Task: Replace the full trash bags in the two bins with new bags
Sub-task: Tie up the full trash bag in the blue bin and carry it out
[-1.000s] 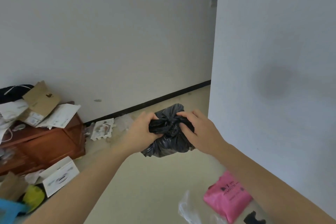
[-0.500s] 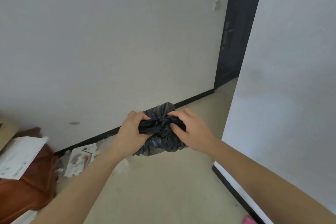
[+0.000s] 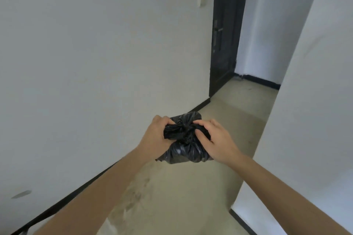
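Note:
A small full black trash bag (image 3: 183, 150) hangs in the air in front of me, its top gathered into a knot. My left hand (image 3: 155, 135) grips the left side of the knot. The knot's right side is held by my right hand (image 3: 215, 139), fingers pinching the plastic. Both hands hold the bag above the beige floor (image 3: 172, 196). No bin is in view.
A white wall (image 3: 95, 63) with a black baseboard runs along the left. Another white wall (image 3: 305, 139) closes in on the right, leaving a narrow corridor. A dark door (image 3: 225, 40) stands at the corridor's far end.
The view has swung right and up: the brown cabinet, papers and pink bag have left the frame, and the dark door has come into sight. Both hands keep the same grip on the bag.

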The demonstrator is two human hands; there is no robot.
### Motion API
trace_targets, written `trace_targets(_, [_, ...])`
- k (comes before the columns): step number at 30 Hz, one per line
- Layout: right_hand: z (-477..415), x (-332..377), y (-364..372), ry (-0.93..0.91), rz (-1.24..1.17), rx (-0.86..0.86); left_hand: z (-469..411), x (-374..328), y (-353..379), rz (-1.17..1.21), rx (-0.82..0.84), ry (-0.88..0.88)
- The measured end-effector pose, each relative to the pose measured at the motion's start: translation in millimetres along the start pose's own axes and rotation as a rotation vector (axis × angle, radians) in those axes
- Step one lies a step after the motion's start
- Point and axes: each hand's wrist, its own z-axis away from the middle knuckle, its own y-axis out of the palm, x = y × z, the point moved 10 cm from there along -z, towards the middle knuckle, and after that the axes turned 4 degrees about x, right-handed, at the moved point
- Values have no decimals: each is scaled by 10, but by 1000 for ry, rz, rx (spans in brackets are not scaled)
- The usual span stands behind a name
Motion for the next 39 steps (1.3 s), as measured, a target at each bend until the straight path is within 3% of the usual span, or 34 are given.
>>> trace_targets(9, [-2280, -1050, -9, 105, -55, -6, -2348, 800, 43, -7, 15, -14])
trace_targets(19, [-4647, -2319, 458, 147, 23, 92, -4845, 2104, 376, 26, 70, -9])
trace_targets(27, [-6180, -3288, 10, 230, 104, 50, -6912, 2383, 723, 118, 210, 16])
trace_targets(33, [-6949, -4697, -124, 354, 62, 10, -8191, 2618, 1598, 116, 290, -8])
trace_targets(39, [-7801, -6344, 307, 464, 61, 278, -9199, 3369, 2481, 66, 305, -280])
